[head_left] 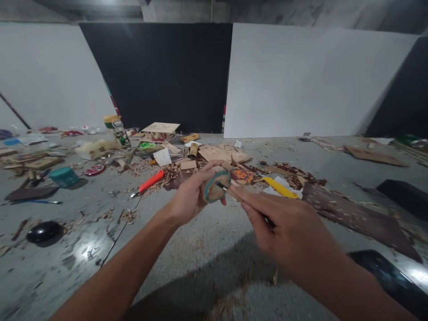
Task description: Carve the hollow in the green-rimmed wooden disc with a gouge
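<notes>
My left hand [192, 194] is closed around a small round wooden piece [213, 192], its hollowed-looking, light brown face turned towards me inside a teal rim. In my right hand [277, 218] is a carving tool [236, 193] with a wooden handle and a dark metal shaft. The tool's tip touches the inner face of the wooden piece, or lies just in front of it; its exact shape is hard to make out. Beyond my left hand lies an orange-red utility knife [152, 181]. A yellow-handled tool [280, 187] rests on white paper past my right hand.
Wood shavings [290, 174] and scraps litter the concrete floor. At left are a teal container [63, 177], a round red tin [94, 170], a glossy black object [44, 232] and a bottle [117, 130]. Brown sheet material [361, 216] lies at right. White and black panels stand behind.
</notes>
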A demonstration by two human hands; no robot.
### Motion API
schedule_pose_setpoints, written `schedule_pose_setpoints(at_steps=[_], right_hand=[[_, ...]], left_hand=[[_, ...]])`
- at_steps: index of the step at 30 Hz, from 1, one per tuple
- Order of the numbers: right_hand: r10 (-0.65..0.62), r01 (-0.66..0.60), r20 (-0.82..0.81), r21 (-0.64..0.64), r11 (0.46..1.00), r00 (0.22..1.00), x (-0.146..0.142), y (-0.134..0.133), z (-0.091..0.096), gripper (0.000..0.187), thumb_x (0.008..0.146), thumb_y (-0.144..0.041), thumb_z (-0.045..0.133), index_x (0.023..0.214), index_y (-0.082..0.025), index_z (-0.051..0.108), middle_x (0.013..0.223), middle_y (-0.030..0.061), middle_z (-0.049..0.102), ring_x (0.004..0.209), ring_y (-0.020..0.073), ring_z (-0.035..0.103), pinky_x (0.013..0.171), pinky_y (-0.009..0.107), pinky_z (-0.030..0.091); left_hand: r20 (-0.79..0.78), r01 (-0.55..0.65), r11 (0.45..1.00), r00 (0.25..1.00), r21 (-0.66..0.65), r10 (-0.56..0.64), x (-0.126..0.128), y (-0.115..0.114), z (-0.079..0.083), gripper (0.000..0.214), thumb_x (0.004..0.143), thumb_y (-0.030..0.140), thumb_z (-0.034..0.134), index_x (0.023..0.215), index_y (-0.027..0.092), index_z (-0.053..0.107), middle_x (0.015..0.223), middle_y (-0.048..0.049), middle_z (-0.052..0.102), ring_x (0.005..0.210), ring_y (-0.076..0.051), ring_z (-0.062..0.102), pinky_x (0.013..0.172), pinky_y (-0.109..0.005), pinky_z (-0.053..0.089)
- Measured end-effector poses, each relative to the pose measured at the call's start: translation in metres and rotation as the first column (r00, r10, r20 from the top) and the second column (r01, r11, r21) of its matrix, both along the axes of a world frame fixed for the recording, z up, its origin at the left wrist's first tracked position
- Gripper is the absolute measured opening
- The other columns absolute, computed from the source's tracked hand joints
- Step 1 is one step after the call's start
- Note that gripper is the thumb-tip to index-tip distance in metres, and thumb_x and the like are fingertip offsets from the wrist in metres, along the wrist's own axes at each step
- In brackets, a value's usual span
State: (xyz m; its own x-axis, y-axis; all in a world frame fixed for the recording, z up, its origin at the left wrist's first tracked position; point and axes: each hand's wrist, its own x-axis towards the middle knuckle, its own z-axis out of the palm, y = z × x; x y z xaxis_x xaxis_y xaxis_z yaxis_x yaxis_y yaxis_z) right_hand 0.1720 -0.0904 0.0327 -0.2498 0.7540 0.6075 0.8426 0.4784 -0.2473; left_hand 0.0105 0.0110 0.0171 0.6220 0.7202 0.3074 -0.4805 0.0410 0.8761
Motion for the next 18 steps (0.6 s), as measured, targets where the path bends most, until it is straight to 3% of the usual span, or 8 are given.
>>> schedule_pose_setpoints(at_steps=[3, 6, 9, 11, 16, 18], right_hand=[[-0.049, 0.049, 0.007, 0.044, 0.998, 0.999, -0.006, -0.003, -0.004, 0.043, 0.091, -0.011, 0.044, 0.124, -0.017, 0.07, 0.105, 0.0148, 0.078, 0.085, 0.0293, 0.076, 0.083, 0.05, 0.06], [0.001, -0.006, -0.13, -0.036, 0.999, 0.992, -0.007, 0.0, -0.003, 0.04, 0.092, -0.013, 0.046, 0.123, -0.016, 0.071, 0.103, 0.013, 0.078, 0.085, 0.0255, 0.075, 0.081, 0.042, 0.06], [0.036, -0.11, -0.345, -0.196, 0.974, 0.938, -0.007, 0.007, 0.002, 0.035, 0.093, -0.02, 0.049, 0.118, -0.018, 0.073, 0.09, 0.0079, 0.079, 0.071, 0.0191, 0.073, 0.064, 0.03, 0.06], [0.024, -0.132, -0.413, -0.236, 0.963, 0.91, -0.008, 0.01, 0.001, 0.034, 0.094, -0.022, 0.05, 0.117, -0.018, 0.074, 0.079, 0.0059, 0.078, 0.06, 0.0165, 0.068, 0.053, 0.026, 0.055], [0.036, -0.043, -0.216, -0.025, 0.999, 0.976, -0.01, 0.008, -0.009, 0.04, 0.091, -0.015, 0.048, 0.124, -0.017, 0.071, 0.074, 0.0082, 0.073, 0.062, 0.0191, 0.062, 0.06, 0.033, 0.051], [0.041, -0.057, -0.233, -0.058, 0.997, 0.971, -0.008, 0.009, -0.009, 0.04, 0.091, -0.016, 0.049, 0.124, -0.017, 0.071, 0.069, 0.0067, 0.068, 0.059, 0.018, 0.057, 0.058, 0.033, 0.049]], left_hand=[[-0.002, -0.092, 0.996, 0.996, 0.018, 0.092, 0.005, -0.003, -0.001, 0.02, 0.085, 0.031, 0.051, 0.096, 0.016, 0.059, 0.098, -0.0101, 0.066, 0.077, -0.019, 0.063, 0.055, -0.026, 0.047], [0.011, -0.149, 0.989, 0.989, 0.012, 0.148, 0.007, -0.005, -0.001, 0.02, 0.084, 0.029, 0.049, 0.096, 0.016, 0.058, 0.093, -0.0086, 0.066, 0.073, -0.018, 0.063, 0.054, -0.026, 0.046], [0.049, -0.176, 0.984, 0.983, 0.012, 0.175, 0.007, -0.006, 0.001, 0.02, 0.084, 0.028, 0.047, 0.097, 0.017, 0.057, 0.091, -0.0073, 0.066, 0.071, -0.017, 0.063, 0.055, -0.027, 0.047], [0.067, -0.176, 0.984, 0.982, 0.008, 0.175, 0.006, -0.006, 0.002, 0.019, 0.085, 0.029, 0.047, 0.095, 0.018, 0.056, 0.091, -0.0068, 0.066, 0.07, -0.017, 0.063, 0.054, -0.026, 0.047], [0.057, -0.198, 0.979, 0.979, 0.037, 0.196, 0.006, -0.004, 0.002, 0.018, 0.082, 0.029, 0.048, 0.091, 0.016, 0.058, 0.089, -0.0066, 0.065, 0.063, -0.014, 0.056, 0.051, -0.025, 0.047], [0.041, -0.212, 0.977, 0.977, 0.036, 0.21, 0.007, -0.004, 0.001, 0.019, 0.081, 0.028, 0.048, 0.091, 0.016, 0.058, 0.089, -0.0068, 0.066, 0.063, -0.014, 0.055, 0.052, -0.024, 0.046]])
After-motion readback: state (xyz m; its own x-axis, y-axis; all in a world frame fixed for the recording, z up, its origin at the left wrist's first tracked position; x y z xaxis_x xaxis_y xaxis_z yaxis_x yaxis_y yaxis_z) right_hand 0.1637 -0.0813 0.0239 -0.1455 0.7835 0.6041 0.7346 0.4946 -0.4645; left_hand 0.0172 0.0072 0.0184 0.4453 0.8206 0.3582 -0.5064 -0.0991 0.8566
